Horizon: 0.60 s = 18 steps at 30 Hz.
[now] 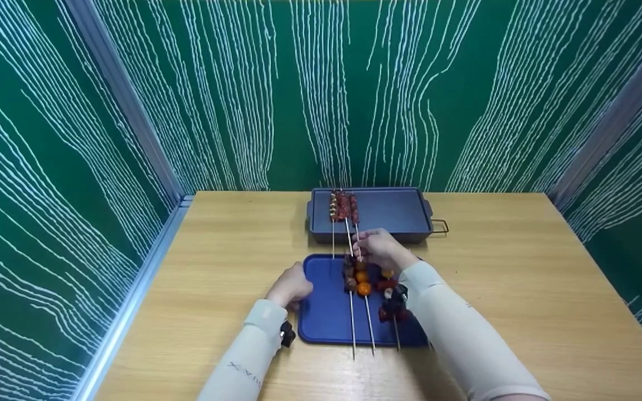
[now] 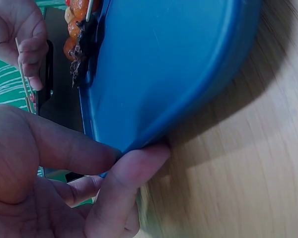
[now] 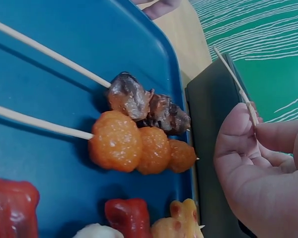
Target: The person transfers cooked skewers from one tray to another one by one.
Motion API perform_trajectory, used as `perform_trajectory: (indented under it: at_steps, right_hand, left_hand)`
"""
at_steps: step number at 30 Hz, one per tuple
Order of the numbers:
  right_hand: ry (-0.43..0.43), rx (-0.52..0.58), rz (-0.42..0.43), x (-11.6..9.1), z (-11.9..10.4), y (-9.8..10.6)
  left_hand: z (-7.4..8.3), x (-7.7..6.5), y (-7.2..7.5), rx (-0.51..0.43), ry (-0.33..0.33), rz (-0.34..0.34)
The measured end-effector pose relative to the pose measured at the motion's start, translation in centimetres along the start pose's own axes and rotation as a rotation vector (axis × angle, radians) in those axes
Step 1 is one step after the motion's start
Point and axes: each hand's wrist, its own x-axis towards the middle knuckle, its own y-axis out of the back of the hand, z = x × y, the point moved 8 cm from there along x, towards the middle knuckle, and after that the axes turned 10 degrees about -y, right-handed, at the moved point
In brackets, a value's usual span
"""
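My left hand pinches the left edge of a blue tray between thumb and fingers, close to a rounded corner. With thumb and fingertips, my right hand pinches a thin wooden skewer stick at the front of the dark grill pan. That stick belongs to the rightmost red meat skewer on the pan. On the tray lie a dark meat skewer, a skewer of orange balls and, partly behind my right wrist, mixed pieces with red chunks.
The pan stands behind the tray and has a wire handle on its right. Two more skewers lie on its left side, sticks toward me. Green walls with white lines enclose the wooden table. Stick ends overhang the tray's front edge.
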Motion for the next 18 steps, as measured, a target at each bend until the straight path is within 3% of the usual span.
perform_trajectory:
  at_steps: [8, 11, 13, 18]
  right_hand:
    - [0.001, 0.023, 0.030, -0.2, -0.4, 0.6]
    - [-0.002, 0.025, 0.036, -0.5, -0.6, 0.7]
    - [-0.003, 0.038, 0.035, -0.8, -0.8, 0.6]
    - [-0.015, 0.055, 0.036, -1.5, -1.3, 0.7]
  left_hand:
    - [0.0, 0.2, -0.1, 0.024, -0.001, 0.007]
    - [-0.3, 0.5, -0.2, 0.017, 0.017, 0.000]
    - [-1.4, 1.6, -0.7, 0.016, 0.008, -0.002]
    - [-1.4, 1.7, -0.6, 0.000, 0.017, -0.009]
